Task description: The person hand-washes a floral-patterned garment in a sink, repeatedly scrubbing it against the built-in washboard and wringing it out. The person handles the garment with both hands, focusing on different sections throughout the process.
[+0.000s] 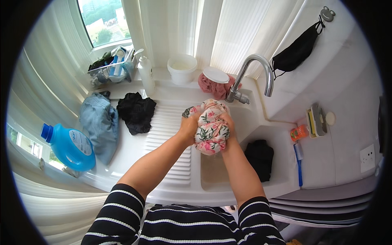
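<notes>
Floral cloth [211,130] is bunched over the sink [212,174], left hand [190,127] and right hand [229,124] in a curled grip round its sides, looks soft, probably heavy if wet, so I'd grab thick folds.

— What lights the room around you?
— Daylight, from a window [104,23] ahead to your left, beside pale, pleated curtains [157,26]; on your right, a light-coloured wall [347,96] carries a white socket [367,158]
</notes>
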Motion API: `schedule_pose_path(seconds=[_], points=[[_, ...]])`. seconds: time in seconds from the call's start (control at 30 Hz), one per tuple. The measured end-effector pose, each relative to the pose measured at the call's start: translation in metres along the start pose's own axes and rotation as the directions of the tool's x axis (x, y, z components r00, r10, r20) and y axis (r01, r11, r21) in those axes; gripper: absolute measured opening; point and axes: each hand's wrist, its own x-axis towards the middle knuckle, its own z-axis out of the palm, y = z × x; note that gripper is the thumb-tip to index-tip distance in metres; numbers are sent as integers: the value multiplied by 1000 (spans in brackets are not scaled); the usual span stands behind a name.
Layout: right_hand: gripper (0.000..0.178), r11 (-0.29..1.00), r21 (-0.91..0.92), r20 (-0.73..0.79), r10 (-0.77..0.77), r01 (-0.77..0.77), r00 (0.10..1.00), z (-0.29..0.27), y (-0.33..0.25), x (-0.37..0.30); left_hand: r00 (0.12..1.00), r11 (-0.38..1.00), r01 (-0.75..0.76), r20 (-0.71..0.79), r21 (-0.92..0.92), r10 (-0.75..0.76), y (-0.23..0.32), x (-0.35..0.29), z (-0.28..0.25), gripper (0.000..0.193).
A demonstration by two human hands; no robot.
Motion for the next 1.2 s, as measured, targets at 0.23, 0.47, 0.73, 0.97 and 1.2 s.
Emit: schedule_pose_path(seconds=[0.23,0.47,0.73,0.97,1.2], points=[[41,811,-583,-14,-74,52,997,29,35,13,932,893,-292,-108,343,347,64,-19,-86,51],[55,103,-994,37,-91,46,995,-2,58,-14,818,22,-366,311,930,484,68,-62,-143,51],[36,-232,-848,492,-12,476,870,-1,109,-21,639,-391,-489,626,780,448,13,-65,-146,29],[47,-422,-906,105,-303,-34,947,-37,109,67,721,-218,-248,330,944,609,31,0,-126,40],[31,-98,-822,570,-148,561,808,4,111,-7,588,-183,-679,676,711,444,18,-41,-148,28]])
